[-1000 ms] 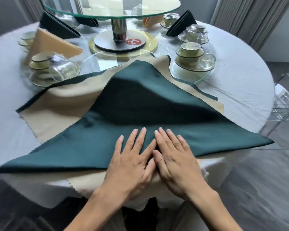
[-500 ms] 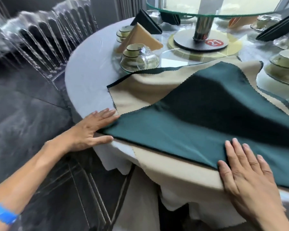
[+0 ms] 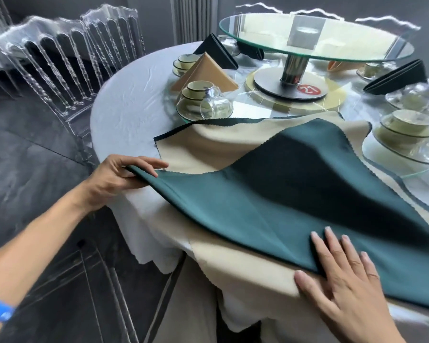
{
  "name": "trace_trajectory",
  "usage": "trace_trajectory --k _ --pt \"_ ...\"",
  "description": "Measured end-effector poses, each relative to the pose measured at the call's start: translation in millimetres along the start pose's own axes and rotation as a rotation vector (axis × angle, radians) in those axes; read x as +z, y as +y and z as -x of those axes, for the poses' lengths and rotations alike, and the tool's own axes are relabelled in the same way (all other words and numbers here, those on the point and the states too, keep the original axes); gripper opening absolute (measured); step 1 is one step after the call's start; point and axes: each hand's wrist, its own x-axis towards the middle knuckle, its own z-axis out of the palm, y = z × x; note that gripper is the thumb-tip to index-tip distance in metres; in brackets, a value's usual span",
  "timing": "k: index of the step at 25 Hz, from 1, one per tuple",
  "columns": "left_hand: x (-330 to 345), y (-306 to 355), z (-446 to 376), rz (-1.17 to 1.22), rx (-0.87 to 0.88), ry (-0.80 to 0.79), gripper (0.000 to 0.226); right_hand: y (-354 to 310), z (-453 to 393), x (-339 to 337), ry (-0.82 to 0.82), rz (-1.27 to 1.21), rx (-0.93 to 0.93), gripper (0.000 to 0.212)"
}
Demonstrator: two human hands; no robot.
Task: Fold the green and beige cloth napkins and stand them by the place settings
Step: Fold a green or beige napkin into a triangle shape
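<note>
A green napkin (image 3: 270, 201), folded into a triangle, lies over a spread beige napkin (image 3: 223, 144) at the near edge of the round table (image 3: 134, 107). My left hand (image 3: 119, 179) pinches the green napkin's left corner and holds it a little off the table. My right hand (image 3: 342, 276) lies flat on the green napkin's near folded edge, fingers straight. Another green cloth shows under the beige one as a dark scalloped edge (image 3: 208, 122). Folded napkins stand by the far settings: a beige one (image 3: 206, 73) and dark ones (image 3: 218, 52) (image 3: 399, 78).
Place settings of stacked bowls and overturned glasses sit at the left (image 3: 201, 102) and the right (image 3: 406, 129). A glass turntable (image 3: 315, 38) on a metal post stands at the table's centre. Clear plastic chairs (image 3: 60, 60) stand to the left, and another is near my left arm.
My hands parted from the middle of the napkin. My left hand slid to the left corner, then pinched and lifted it. The view swung left; my right hand stayed flat on the fold.
</note>
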Motion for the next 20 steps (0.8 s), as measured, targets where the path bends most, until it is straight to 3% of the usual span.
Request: trace_trajectory --k 3,8,11,13,17,20 --pt "15.5 28.5 -16.1 0.169 0.102 0.027 0.032 -38.9 -1.4 -3.2 0.111 -0.020 -0.096 0.068" --pt "48.6 84.0 -50.0 0.189 0.236 -0.058 0.012 -108.9 -28.0 -2.2 0.193 -0.009 -0.044 0.013" --pt "62.9 112.0 -66.5 0.165 0.225 -0.061 0.017 -107.0 -14.6 -4.0 0.269 -0.151 -0.059 0.001" --pt "71.2 119.2 -78.4 0.129 0.166 -0.063 0.018 -104.9 4.2 -9.0 0.290 -0.285 -0.055 0.010" --pt "112.9 103.5 -106.8 0.061 -0.069 -0.098 0.010 -101.1 21.1 -18.2 0.179 -0.374 0.154 0.048" --pt "145.5 78.0 -122.8 0.007 -0.168 -0.067 0.016 -99.2 19.4 -18.5 0.141 -0.303 0.210 0.048"
